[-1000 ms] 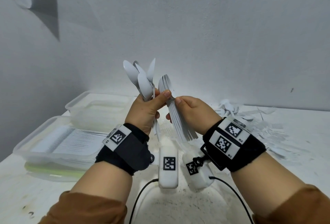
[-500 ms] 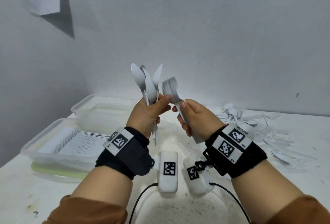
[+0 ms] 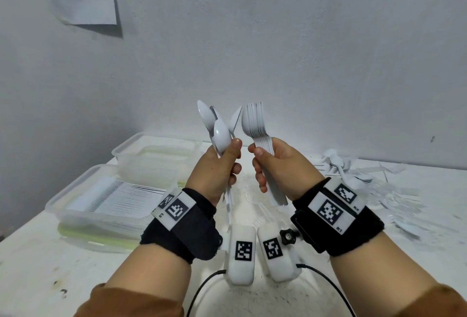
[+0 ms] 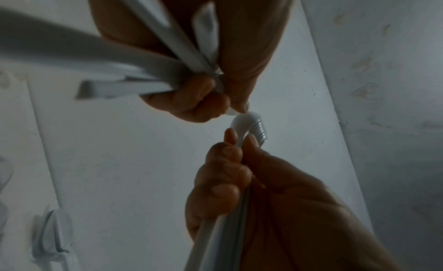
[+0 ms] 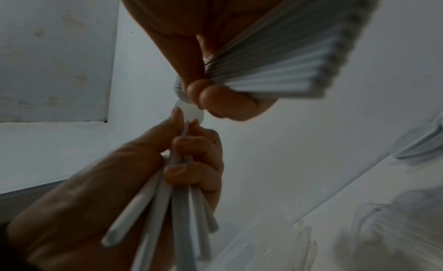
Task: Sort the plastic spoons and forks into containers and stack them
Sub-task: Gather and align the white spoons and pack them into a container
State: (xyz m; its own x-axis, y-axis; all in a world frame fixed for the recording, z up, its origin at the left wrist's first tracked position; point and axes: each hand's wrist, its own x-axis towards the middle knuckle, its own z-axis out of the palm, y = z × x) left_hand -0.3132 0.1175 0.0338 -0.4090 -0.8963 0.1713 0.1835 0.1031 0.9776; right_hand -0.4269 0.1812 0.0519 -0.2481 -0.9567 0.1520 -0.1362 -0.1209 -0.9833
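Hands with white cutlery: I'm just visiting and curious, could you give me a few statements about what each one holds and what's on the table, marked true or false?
1. The left hand grips a loose bunch of spoons. True.
2. The right hand is empty. False: it grips a nested stack of forks.
3. The forks point tines down. False: tines point up.
4. A clear container on the left holds neatly lined cutlery. True.
5. Unsorted cutlery lies on the table to the right. True.
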